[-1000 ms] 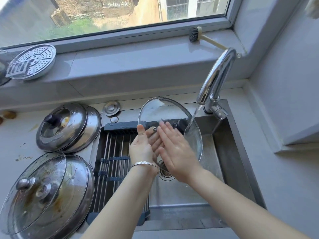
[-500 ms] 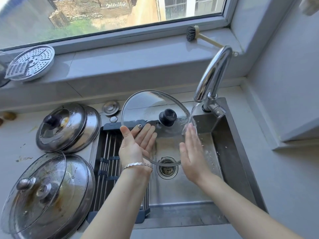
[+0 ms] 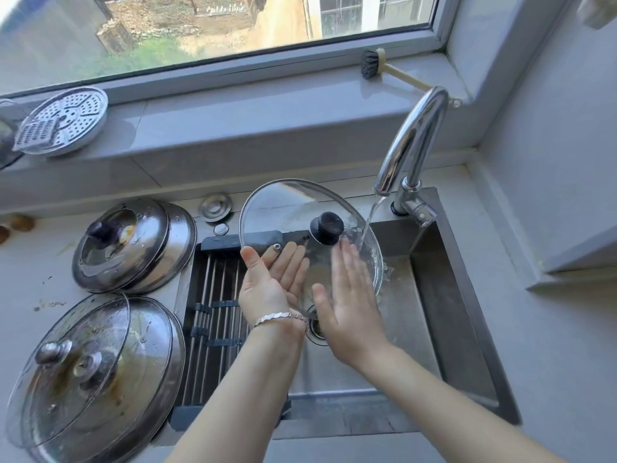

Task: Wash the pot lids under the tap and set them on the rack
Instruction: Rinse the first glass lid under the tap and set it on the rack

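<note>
2 stacks of greasy lids [image 3: 96, 372] sit on the tabletop at my left, beside the rack [image 3: 213, 295] laid across the sink [image 3: 450, 295]. My left grip [image 3: 270, 282] is spread flat, fingers straight, propping the tilted glass lid [image 3: 287, 208] from beneath, over the sink. I judge wet glass stiff, slippery and breakable; the rim or black knob [image 3: 326, 227] gives the surest hold. My right grip [image 3: 347, 302] lies flat on top, clasping nothing, beside the tap's [image 3: 414, 142] stream.

- Wide grey-framed glass window [image 3: 217, 28] ahead of me; bright daylight coming in.
- Pale grey stone sill [image 3: 250, 128] beneath it.
- Plain grey wall [image 3: 567, 162] on my right.
</note>
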Available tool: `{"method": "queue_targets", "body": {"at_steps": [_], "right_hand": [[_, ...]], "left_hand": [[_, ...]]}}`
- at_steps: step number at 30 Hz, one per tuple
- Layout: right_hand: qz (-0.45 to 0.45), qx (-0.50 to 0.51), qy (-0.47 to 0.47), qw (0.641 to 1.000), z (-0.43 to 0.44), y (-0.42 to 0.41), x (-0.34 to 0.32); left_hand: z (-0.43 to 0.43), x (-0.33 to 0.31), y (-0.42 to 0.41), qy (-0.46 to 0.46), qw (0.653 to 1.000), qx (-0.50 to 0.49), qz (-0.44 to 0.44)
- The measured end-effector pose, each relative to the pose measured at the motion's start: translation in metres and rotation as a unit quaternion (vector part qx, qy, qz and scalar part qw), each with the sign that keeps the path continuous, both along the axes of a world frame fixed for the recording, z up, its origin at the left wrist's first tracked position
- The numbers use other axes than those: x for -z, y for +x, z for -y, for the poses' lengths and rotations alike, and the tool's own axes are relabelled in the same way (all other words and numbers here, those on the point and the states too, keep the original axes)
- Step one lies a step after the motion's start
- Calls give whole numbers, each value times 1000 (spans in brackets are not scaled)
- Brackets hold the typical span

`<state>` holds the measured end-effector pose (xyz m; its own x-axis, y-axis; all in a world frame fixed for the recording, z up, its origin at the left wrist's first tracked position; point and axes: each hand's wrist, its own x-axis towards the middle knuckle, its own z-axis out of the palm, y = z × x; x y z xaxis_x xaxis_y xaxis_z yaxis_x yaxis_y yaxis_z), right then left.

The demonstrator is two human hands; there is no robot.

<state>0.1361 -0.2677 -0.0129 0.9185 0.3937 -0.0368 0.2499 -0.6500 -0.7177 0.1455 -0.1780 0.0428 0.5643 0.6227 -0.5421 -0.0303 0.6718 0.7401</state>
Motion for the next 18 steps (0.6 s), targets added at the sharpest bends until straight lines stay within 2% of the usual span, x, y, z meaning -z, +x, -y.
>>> {"method": "queue_targets", "body": {"at_steps": [2, 4, 7, 12, 16, 18], "right_hand": [[-14, 50, 3, 999, 2, 14, 6], [-68, 116, 5, 991, 11, 43, 10], [-105, 124, 41, 986, 32, 89, 11], [-22, -59, -13, 998, 33, 127, -17], [-41, -201, -80, 976, 8, 123, -44], [12, -222, -143, 964, -3, 106, -45]], "left_hand": [[2, 1, -3, -4, 1000, 10, -5], [3, 3, -9, -4, 1000, 31, -6], [-1, 5, -18, 2, 997, 73, -7], [0, 5, -17, 27, 981, 185, -46], [12, 7, -12, 29, 971, 228, -68], [13, 8, -7, 43, 974, 214, -64]]}}
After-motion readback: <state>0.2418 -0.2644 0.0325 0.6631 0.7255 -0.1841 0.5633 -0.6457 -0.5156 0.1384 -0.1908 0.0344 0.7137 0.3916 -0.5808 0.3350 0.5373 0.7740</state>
